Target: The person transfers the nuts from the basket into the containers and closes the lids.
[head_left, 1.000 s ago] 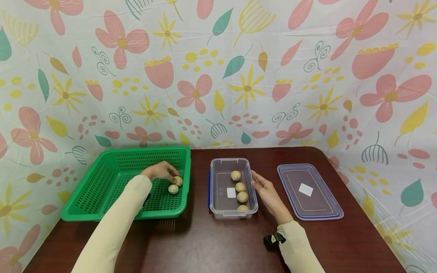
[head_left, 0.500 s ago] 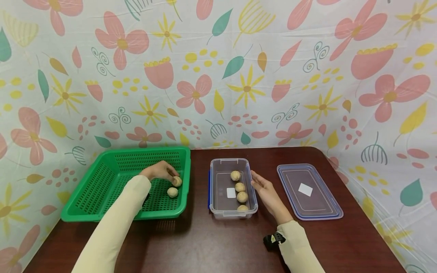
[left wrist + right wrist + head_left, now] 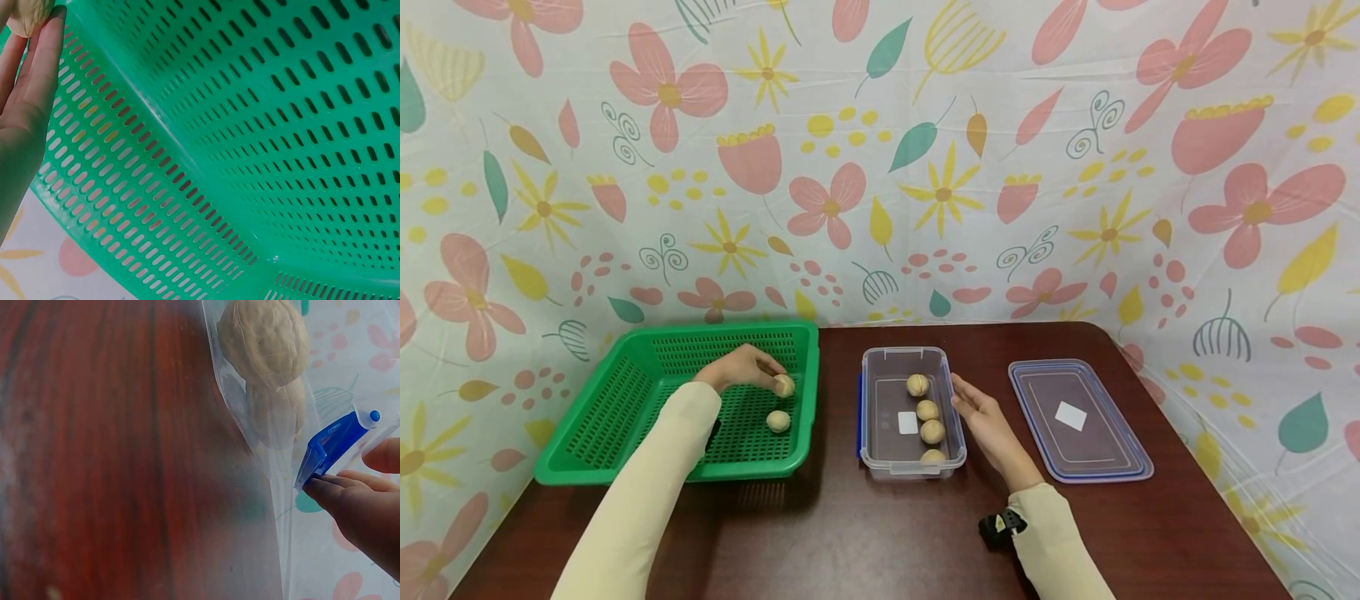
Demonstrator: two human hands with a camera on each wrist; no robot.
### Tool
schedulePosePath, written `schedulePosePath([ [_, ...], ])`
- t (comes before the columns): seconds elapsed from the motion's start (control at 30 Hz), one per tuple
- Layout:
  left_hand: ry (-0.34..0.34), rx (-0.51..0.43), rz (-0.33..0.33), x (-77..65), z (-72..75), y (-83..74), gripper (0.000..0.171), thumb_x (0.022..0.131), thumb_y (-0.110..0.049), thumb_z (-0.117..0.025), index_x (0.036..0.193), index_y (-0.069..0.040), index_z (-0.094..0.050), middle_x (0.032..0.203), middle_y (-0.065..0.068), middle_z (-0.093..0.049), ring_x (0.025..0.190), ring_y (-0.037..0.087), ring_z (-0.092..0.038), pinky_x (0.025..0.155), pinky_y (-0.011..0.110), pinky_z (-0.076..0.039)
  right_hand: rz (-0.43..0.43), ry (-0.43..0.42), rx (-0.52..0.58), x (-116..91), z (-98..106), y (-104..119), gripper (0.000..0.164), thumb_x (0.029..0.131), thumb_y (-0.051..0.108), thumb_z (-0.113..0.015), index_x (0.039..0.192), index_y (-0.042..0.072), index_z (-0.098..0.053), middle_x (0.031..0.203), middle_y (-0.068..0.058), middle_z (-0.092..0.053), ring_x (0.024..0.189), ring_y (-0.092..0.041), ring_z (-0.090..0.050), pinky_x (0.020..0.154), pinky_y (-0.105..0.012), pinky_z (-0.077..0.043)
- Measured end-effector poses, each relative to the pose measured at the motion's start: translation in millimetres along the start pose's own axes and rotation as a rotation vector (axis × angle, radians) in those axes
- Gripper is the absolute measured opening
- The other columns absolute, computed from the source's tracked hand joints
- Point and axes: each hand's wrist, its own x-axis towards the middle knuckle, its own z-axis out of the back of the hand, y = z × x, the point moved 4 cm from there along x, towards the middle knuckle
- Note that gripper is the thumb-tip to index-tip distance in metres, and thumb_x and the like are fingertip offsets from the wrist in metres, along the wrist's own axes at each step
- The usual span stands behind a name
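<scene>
My left hand (image 3: 747,368) is inside the green basket (image 3: 809,417) and pinches a walnut (image 3: 784,386) between its fingertips; in the left wrist view the walnut (image 3: 30,17) shows at the top left corner. A second walnut (image 3: 778,422) lies on the basket floor near the right wall. My right hand (image 3: 988,425) rests with straight fingers against the right side of a clear plastic container (image 3: 887,375). Several walnuts (image 3: 927,412) sit inside it in a row. In the right wrist view the fingers touch the container's blue clip (image 3: 337,444).
A clear lid (image 3: 1078,425) with a blue seal and a white label lies on the dark wooden table (image 3: 865,533), right of the right hand. A floral cloth (image 3: 880,167) hangs behind the table.
My left hand has taken hold of the walnut and lifted it slightly, moving a little left and away. The other basket walnut rolled slightly. My right hand stays in place.
</scene>
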Motion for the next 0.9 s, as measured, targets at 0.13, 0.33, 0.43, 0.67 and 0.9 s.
schedulePosePath([
  [0.13,-0.006,-0.021,-0.033,-2.8,3.6,-0.8,0.036,0.086,-0.014,-0.073,0.119,-0.001,-0.067,0.117,0.015,-0.066,0.11,0.031,-0.059,0.097,0.049,-0.046,0.002,0.0,0.0,0.0,-0.3,0.6,0.05,0.104,0.008,-0.04,0.151,-0.002,-0.025,0.155,-0.02,-0.024,0.144,-0.031,-0.019,0.116,-0.048,-0.017],
  [0.33,-0.037,-0.056,-0.047,-7.6,8.2,-3.6,0.036,0.086,-0.017,-0.074,0.119,-0.004,-0.068,0.118,0.015,-0.065,0.113,0.032,-0.058,0.098,0.052,-0.045,0.007,-0.003,0.003,0.2,-0.8,1.3,0.05,0.104,0.008,-0.04,0.151,-0.002,-0.025,0.155,-0.021,-0.024,0.144,-0.031,-0.02,0.116,-0.047,-0.017],
  [0.43,-0.054,-0.07,-0.041,-9.1,10.2,-5.5,0.034,0.087,-0.018,-0.074,0.118,-0.005,-0.069,0.121,0.014,-0.064,0.115,0.033,-0.056,0.099,0.051,-0.044,0.005,-0.002,0.002,0.0,-0.9,1.8,0.05,0.104,0.008,-0.04,0.151,-0.001,-0.025,0.155,-0.02,-0.024,0.144,-0.031,-0.019,0.116,-0.048,-0.017],
  [0.67,-0.081,-0.133,-0.025,-12.4,13.1,-9.8,0.037,0.086,-0.022,-0.075,0.119,-0.007,-0.068,0.124,0.013,-0.063,0.121,0.034,-0.052,0.102,0.052,-0.041,0.0,-0.003,-0.005,-1.2,-0.9,3.1,0.051,0.104,0.01,-0.04,0.152,0.0,-0.024,0.156,-0.019,-0.023,0.144,-0.031,-0.019,0.116,-0.048,-0.017],
  [0.9,-0.097,-0.133,-0.045,-14.5,14.0,-10.9,0.04,0.087,-0.025,-0.074,0.121,-0.006,-0.068,0.121,0.012,-0.065,0.121,0.034,-0.052,0.101,0.051,-0.042,-0.008,-0.005,-0.011,-1.5,-0.7,2.6,0.052,0.105,0.011,-0.04,0.152,0.001,-0.023,0.156,-0.019,-0.022,0.145,-0.03,-0.018,0.116,-0.048,-0.016],
])
